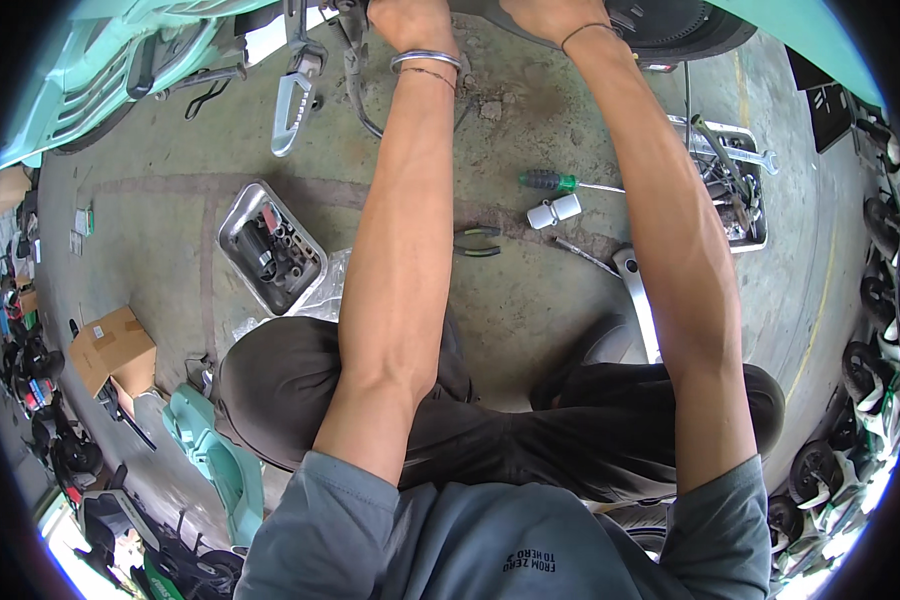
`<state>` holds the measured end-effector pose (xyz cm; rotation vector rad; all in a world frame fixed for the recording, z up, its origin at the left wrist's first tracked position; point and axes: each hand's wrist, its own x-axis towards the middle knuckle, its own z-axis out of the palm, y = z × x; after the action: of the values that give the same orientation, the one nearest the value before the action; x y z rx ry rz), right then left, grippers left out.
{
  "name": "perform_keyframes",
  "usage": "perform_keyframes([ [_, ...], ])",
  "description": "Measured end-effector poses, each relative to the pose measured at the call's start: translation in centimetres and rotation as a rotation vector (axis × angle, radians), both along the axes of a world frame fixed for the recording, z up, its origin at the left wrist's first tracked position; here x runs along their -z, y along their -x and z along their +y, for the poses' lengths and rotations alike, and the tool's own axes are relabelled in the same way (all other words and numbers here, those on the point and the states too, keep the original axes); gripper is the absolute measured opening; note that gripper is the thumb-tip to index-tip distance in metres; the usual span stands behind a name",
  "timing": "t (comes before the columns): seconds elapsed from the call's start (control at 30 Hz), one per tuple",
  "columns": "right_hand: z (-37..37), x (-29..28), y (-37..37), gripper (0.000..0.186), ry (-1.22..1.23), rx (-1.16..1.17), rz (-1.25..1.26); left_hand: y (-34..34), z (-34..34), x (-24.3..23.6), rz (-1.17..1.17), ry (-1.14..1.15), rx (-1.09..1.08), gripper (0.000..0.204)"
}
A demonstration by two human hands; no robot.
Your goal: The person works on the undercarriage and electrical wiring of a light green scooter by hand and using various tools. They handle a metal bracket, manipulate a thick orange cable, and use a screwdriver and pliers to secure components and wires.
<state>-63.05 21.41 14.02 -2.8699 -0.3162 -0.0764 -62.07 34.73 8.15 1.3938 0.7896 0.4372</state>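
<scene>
Both my arms stretch forward to the underside of a mint-green scooter [170, 60] at the top of the view. My left hand [408, 22], with a metal bangle at its wrist, is beside the scooter's dark stand and metal parts. Left of it hangs a silver footrest [292, 112]. Close to the scooter's wheel [675, 28] is my right hand [555, 16], with a thin dark band on the wrist. The upper edge cuts off the fingers of both hands, so I cannot see what they touch or hold.
A metal tray [305, 285] of sockets lies left; another tray [760, 235] holds wrenches at right. Between them lie a green-handled screwdriver [550, 181], a white cylinder [553, 211], pliers [478, 242] and a ratchet-like rod [585, 256]. A cardboard box [120, 345] and mint-green panel [215, 450] sit left.
</scene>
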Motion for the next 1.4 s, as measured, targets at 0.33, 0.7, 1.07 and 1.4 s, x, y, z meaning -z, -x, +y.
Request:
perform_keyframes([
  [0.33,-0.7,4.0,2.0,0.038,-0.184,-0.053,-0.410,3.2,-3.2,-5.0,-0.129,0.184,-0.004,0.051],
  [0.7,0.7,13.2,17.2,0.048,-0.803,0.336,-0.391,-0.4,0.5,-1.7,-0.109,0.128,0.167,0.044],
  [1.07,-27.6,19.7,17.5,0.033,-1.030,1.295,-0.478,-1.1,2.0,0.6,-0.173,0.149,0.232,0.046],
  [1.4,-29.3,22.2,14.7,0.027,-0.196,1.007,-0.299,0.7,2.0,-1.3,-0.104,0.121,0.200,0.059],
])
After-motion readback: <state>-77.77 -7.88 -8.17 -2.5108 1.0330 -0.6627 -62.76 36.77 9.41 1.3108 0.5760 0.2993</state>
